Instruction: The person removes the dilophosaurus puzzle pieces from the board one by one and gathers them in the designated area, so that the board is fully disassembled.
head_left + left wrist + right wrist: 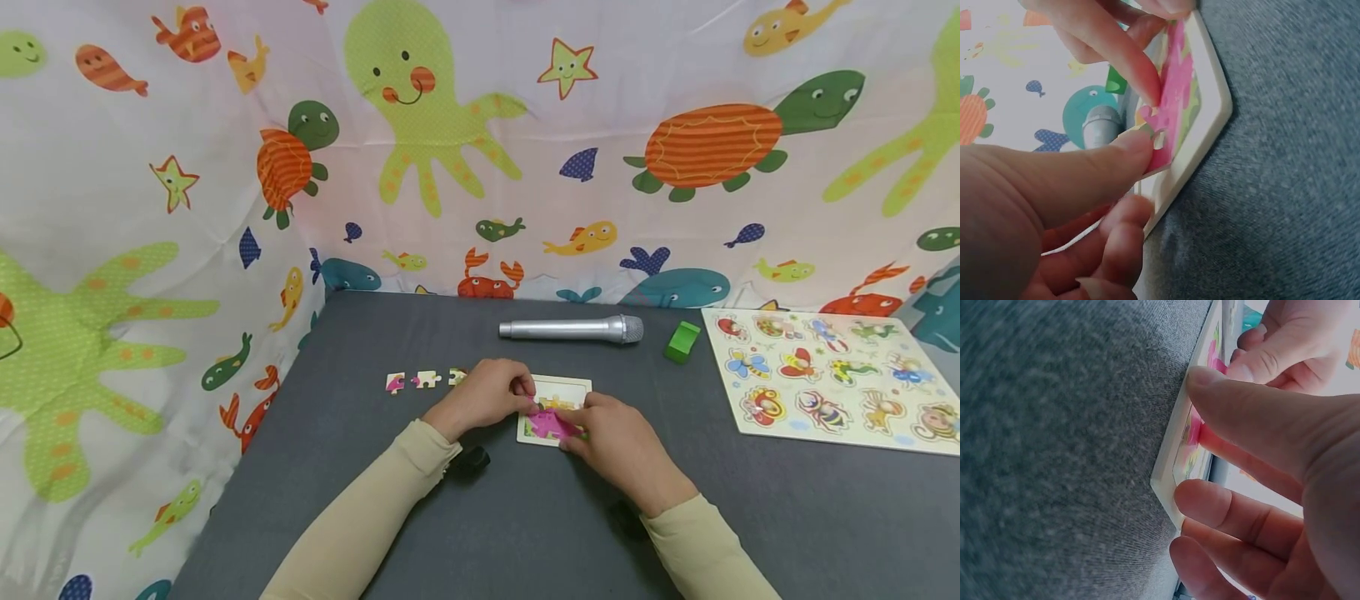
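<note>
Sleeves (pixel 363 518); left hand (pixel 483 398) pinches piece (pixel 1161 160), spread right hand (pixel 628 446) touches puzzle (pixel 547 426)

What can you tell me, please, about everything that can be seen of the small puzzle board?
The small puzzle board is flat and rectangular, with a pale, wood-like rim around a mostly pink inside with some green and yellow. Its far part looks paler. It lies on the dark grey table, nearer than the silver microphone. Of the hands, the right hand appears to touch its rim with the thumb; the left hand pinches a pink puzzle piece at its left side.
</note>
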The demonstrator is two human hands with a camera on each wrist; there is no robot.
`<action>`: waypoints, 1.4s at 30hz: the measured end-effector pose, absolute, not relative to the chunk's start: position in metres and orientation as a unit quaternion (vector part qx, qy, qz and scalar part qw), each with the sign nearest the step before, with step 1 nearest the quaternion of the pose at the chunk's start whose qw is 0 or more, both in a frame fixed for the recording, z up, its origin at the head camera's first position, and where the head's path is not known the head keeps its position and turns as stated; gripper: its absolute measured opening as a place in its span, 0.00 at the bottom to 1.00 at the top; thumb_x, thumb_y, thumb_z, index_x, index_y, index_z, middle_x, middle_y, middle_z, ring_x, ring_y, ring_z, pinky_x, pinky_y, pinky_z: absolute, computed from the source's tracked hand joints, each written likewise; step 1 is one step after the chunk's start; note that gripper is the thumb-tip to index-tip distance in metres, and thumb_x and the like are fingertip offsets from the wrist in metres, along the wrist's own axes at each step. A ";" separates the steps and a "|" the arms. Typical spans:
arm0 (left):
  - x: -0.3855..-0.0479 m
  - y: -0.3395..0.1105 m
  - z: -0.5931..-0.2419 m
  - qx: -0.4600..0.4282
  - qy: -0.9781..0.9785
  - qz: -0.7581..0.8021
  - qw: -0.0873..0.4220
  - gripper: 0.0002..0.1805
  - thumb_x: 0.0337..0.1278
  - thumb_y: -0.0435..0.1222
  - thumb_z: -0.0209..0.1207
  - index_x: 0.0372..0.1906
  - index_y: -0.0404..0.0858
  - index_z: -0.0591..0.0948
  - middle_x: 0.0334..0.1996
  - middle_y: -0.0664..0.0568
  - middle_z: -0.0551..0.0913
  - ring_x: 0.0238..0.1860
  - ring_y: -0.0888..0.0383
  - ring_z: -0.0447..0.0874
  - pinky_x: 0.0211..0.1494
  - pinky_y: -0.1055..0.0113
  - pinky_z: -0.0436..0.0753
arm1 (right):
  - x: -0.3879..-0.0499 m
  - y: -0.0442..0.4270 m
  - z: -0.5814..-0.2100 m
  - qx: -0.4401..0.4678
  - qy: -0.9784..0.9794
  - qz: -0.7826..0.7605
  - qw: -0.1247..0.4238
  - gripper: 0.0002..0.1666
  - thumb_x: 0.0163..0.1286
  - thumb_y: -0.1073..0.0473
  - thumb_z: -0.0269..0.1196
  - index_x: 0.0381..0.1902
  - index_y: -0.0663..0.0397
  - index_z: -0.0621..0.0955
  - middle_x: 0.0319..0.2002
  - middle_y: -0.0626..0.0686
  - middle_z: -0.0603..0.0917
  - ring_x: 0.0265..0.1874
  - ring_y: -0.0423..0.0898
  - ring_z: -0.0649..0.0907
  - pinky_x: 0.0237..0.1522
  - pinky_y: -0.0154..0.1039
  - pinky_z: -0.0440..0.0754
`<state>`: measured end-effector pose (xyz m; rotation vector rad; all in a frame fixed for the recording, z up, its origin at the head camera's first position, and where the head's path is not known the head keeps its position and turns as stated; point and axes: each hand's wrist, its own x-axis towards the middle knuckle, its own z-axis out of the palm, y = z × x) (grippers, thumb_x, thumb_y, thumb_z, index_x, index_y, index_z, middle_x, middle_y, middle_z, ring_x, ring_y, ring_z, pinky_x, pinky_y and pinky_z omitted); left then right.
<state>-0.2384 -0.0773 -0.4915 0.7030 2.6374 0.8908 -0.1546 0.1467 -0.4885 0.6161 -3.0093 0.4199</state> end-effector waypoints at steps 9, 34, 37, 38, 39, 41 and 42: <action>-0.243 -0.083 -0.496 0.212 0.894 0.368 0.143 0.02 0.68 0.43 0.73 0.38 0.50 0.92 0.29 0.62 0.88 0.33 0.64 0.83 0.41 0.68 0.78 | -0.154 0.145 -0.487 0.196 -0.972 0.127 0.011 0.25 0.62 0.49 0.81 0.57 0.45 0.92 0.32 0.52 0.81 0.27 0.44 0.73 0.31 0.40 0.75; -0.214 -0.273 -0.488 0.046 0.901 0.387 0.191 0.05 0.69 0.45 0.72 0.43 0.50 0.93 0.38 0.54 0.90 0.41 0.52 0.83 0.47 0.60 0.81 | -0.152 0.149 -0.487 0.186 -0.974 0.127 0.003 0.27 0.62 0.48 0.81 0.59 0.42 0.91 0.35 0.52 0.80 0.30 0.45 0.75 0.33 0.41 0.75; -0.210 -0.291 -0.488 0.026 0.907 0.375 0.189 0.06 0.69 0.44 0.72 0.44 0.49 0.93 0.38 0.53 0.90 0.41 0.52 0.83 0.47 0.60 0.80 | -0.152 0.148 -0.487 0.188 -0.974 0.125 0.002 0.27 0.62 0.48 0.81 0.59 0.42 0.91 0.36 0.53 0.81 0.31 0.46 0.77 0.34 0.41 0.76; -0.209 -0.295 -0.488 0.024 0.908 0.374 0.187 0.06 0.69 0.44 0.71 0.44 0.48 0.93 0.38 0.53 0.90 0.41 0.53 0.83 0.48 0.60 0.79 | -0.152 0.147 -0.487 0.188 -0.974 0.125 0.002 0.27 0.62 0.48 0.81 0.59 0.42 0.91 0.37 0.53 0.82 0.32 0.46 0.78 0.34 0.42 0.77; -0.209 -0.298 -0.488 0.025 0.909 0.373 0.184 0.07 0.70 0.45 0.71 0.45 0.48 0.93 0.38 0.53 0.90 0.40 0.53 0.83 0.48 0.60 0.79 | -0.152 0.147 -0.487 0.189 -0.974 0.123 0.003 0.27 0.62 0.48 0.81 0.59 0.42 0.91 0.37 0.53 0.82 0.32 0.46 0.78 0.34 0.42 0.77; -0.208 -0.300 -0.489 0.028 0.909 0.375 0.179 0.07 0.70 0.45 0.71 0.45 0.48 0.93 0.38 0.53 0.90 0.40 0.53 0.83 0.48 0.60 0.79 | -0.152 0.146 -0.487 0.190 -0.974 0.123 0.004 0.27 0.62 0.48 0.81 0.59 0.42 0.91 0.38 0.53 0.82 0.32 0.46 0.78 0.34 0.42 0.77; -0.207 -0.300 -0.489 0.028 0.909 0.377 0.177 0.07 0.69 0.45 0.71 0.44 0.48 0.93 0.38 0.53 0.90 0.40 0.53 0.83 0.48 0.60 0.80 | -0.152 0.146 -0.487 0.191 -0.974 0.124 0.002 0.27 0.62 0.48 0.81 0.59 0.42 0.91 0.37 0.53 0.82 0.31 0.46 0.77 0.33 0.42 0.76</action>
